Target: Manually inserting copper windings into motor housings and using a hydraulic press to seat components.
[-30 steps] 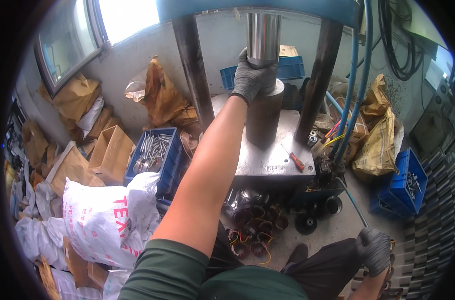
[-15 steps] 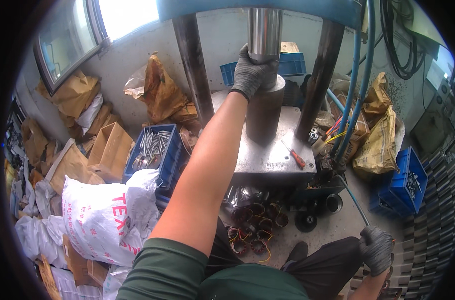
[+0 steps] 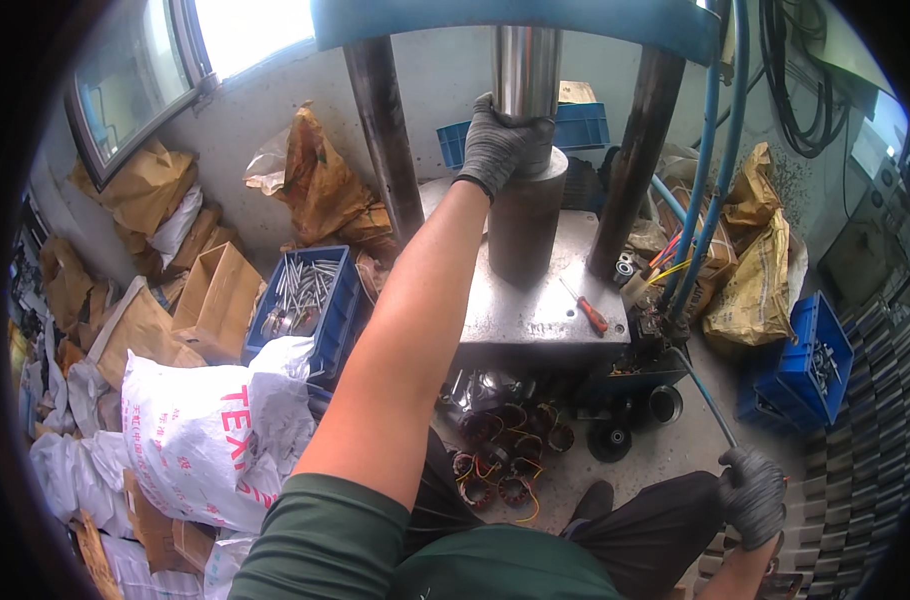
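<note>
My left hand (image 3: 500, 148), in a grey knit glove, is closed around a short round metal piece (image 3: 541, 160) just below the shiny steel ram (image 3: 527, 72) of a press. The piece stands on a thick dark metal cylinder (image 3: 524, 235), upright on the press's steel plate (image 3: 485, 318). The fingers hide much of the held piece and where it meets the ram. Down at the right, my gloved right hand (image 3: 752, 497) is wrapped around the end of a thin lever (image 3: 708, 400) that slopes up to the press's side. A red-handled screwdriver (image 3: 589, 314) lies on the plate.
Dark steel columns (image 3: 385, 140) flank the ram beneath a blue crossbeam (image 3: 515, 12). Several wire-wound rings (image 3: 515, 488) lie under the plate. A blue bin of bolts (image 3: 305, 290) and a white sack (image 3: 190, 435) are left; another blue bin (image 3: 810, 365) and stacked metal parts (image 3: 875, 430) are right.
The ram looks slightly lower, nearer the dark cylinder. Both hands keep their grips, and the view has shifted a little.
</note>
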A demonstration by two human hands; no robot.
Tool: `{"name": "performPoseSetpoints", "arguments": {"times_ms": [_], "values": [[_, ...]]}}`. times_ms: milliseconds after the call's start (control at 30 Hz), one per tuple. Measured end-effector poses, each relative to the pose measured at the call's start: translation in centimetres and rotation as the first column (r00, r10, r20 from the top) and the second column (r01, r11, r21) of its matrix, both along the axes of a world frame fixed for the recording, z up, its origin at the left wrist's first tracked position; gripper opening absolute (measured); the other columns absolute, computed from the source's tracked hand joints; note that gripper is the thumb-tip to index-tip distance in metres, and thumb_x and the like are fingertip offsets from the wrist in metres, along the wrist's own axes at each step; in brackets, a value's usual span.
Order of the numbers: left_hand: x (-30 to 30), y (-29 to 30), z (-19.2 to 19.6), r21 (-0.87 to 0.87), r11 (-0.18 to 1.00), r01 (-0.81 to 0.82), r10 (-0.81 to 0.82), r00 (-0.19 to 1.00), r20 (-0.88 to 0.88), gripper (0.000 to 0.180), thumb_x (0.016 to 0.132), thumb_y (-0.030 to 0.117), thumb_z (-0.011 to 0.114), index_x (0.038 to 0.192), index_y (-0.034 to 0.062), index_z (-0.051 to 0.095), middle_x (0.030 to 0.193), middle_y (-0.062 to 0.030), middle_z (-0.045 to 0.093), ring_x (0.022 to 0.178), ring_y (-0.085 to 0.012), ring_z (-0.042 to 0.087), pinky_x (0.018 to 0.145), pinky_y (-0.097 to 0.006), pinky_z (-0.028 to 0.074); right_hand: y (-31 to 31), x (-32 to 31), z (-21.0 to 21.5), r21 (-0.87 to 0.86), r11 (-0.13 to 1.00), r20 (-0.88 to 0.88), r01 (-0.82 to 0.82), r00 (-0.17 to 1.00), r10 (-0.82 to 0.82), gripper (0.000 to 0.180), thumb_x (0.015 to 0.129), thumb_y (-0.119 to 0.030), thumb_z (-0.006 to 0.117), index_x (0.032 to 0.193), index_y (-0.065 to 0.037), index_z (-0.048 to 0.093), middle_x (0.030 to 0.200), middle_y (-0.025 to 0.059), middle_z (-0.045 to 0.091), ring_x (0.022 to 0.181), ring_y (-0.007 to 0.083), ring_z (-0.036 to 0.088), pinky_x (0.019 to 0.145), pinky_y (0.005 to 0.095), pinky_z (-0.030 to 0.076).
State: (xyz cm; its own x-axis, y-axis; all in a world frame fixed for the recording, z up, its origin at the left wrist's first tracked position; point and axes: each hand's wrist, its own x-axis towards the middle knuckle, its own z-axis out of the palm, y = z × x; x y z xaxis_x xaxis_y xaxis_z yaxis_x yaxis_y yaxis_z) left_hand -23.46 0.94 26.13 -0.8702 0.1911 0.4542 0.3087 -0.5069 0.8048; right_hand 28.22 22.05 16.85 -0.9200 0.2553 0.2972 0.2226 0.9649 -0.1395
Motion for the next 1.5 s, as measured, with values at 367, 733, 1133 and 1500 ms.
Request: {"name": "performPoseSetpoints", "arguments": {"times_ms": [367, 733, 1133, 1500], "values": [[0.1, -0.5, 0.2, -0.318, 0.926, -0.201, 0.159, 0.975, -0.155, 0.089, 0.070, 0.023, 0.094, 0.140, 0.0028, 0.042, 0.125, -0.0142, 0.064, 0.116, -0.0221, 0.065, 0.102, -0.034, 0.055, 8.6, -15.4, 10.4, 0.310, 0.950, -0.564, -0.031, 0.799, 0.210, 0.019, 0.095, -0.011, 0.067, 0.108, 0.002, 0.066, 0.098, 0.0216, 0.068, 0.088, 0.0367, 0.068, 0.079, 0.0437, 0.053], [-1.0, -0.1, -1.2, 0.430, 0.867, 0.253, -0.305, 0.951, 0.055, 0.037, 0.086, 0.022, 0.073, 0.118, 0.0089, 0.063, 0.108, -0.0071, 0.067, 0.099, -0.0245, 0.068, 0.094, -0.041, 0.060, 6.0, -5.9, 5.8, -0.122, 0.979, 0.007, -0.161, 0.987, 0.163, 0.032, 0.086, -0.022, 0.075, 0.112, -0.003, 0.071, 0.099, 0.0189, 0.073, 0.090, 0.0365, 0.072, 0.082, 0.0430, 0.058], [1.4, -0.5, 1.8, -0.326, 0.944, 0.049, -0.084, 0.992, -0.094, 0.035, 0.091, 0.026, 0.058, 0.124, 0.0146, 0.056, 0.110, 0.0017, 0.068, 0.105, -0.0143, 0.066, 0.099, -0.033, 0.053, -0.9, 0.3, -0.9, -0.050, 0.999, 0.180, 0.013, 0.984, -0.004, 0.017, 0.078, -0.019, 0.071, 0.074, -0.004, 0.062, 0.074, 0.0209, 0.062, 0.075, 0.0440, 0.064, 0.067, 0.0534, 0.050], [0.1, 1.1, 1.1, -0.085, 0.993, 0.087, -0.083, 0.995, 0.052, 0.031, 0.092, 0.023, 0.052, 0.121, 0.0133, 0.055, 0.109, 0.0007, 0.066, 0.099, -0.0146, 0.063, 0.093, -0.031, 0.056, -0.8, 0.6, -1.3, 0.032, 0.996, 0.147, 0.082, 0.985, -0.086, 0.022, 0.082, -0.022, 0.073, 0.072, -0.005, 0.065, 0.073, 0.0217, 0.063, 0.074, 0.0428, 0.065, 0.068, 0.0503, 0.052]]}}
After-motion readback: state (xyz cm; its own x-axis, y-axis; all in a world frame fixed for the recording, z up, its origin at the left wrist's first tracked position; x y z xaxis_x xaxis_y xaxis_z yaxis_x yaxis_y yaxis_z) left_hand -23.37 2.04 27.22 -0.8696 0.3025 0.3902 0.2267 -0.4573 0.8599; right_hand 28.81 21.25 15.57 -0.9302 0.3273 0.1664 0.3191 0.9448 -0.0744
